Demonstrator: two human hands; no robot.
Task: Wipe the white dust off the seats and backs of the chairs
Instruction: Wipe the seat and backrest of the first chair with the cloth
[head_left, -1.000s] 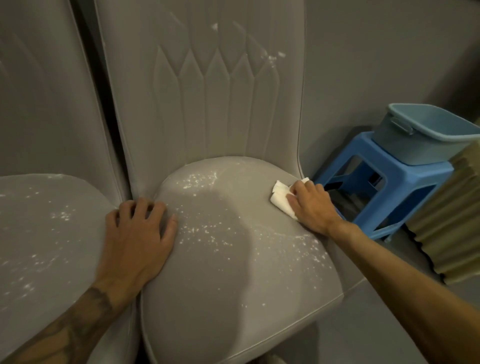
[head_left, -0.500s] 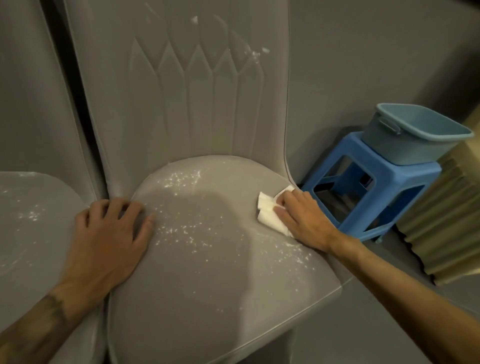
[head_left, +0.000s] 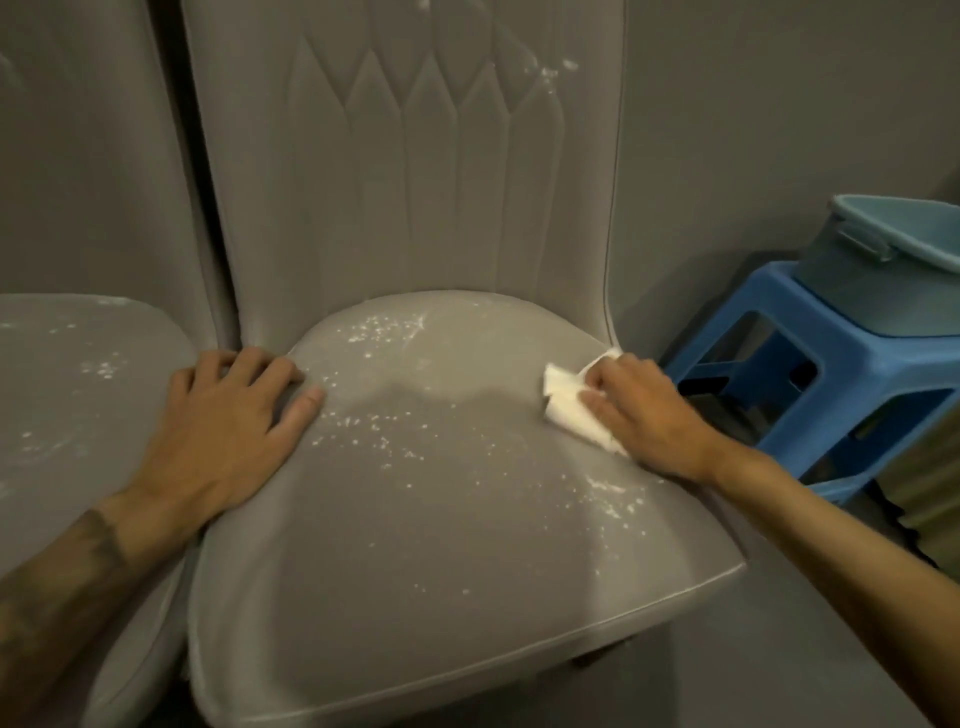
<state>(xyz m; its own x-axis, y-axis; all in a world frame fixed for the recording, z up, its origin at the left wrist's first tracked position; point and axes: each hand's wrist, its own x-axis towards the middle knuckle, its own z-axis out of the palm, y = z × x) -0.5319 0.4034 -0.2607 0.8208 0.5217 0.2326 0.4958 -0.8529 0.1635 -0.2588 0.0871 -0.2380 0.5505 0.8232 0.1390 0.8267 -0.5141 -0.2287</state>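
the right hand (head_left: 649, 415) lay on top of a folded white cloth (head_left: 569, 410), its fingers stretched over the cloth and pressing it down onto the seat (head_left: 415, 545) of the grey chair. no finger could be seen curling under the cloth, and the thumb was hidden. the cloth sat at the rear right part of the seat, close to where the seat meets the back (head_left: 405, 156), with one corner sticking out beyond the fingertips.

the left hand (head_left: 228, 431) rested flat on the left edge of the same seat. its fingers were spread and it held nothing; the fingertips reached towards the gap between the two chairs.

white dust (head_left: 363, 431) was speckled across the middle of the seat, with a denser patch near the rear and another along the right side just in front of the right wrist. a few flecks also sat high on the right of the stitched back.

a second chair (head_left: 78, 389) stood just beside on the left, its seat dusted with white as well. to the right, against the grey wall (head_left: 779, 130), stood a blue stool (head_left: 831, 364) with a blue-grey tub (head_left: 883, 280) on top of it.
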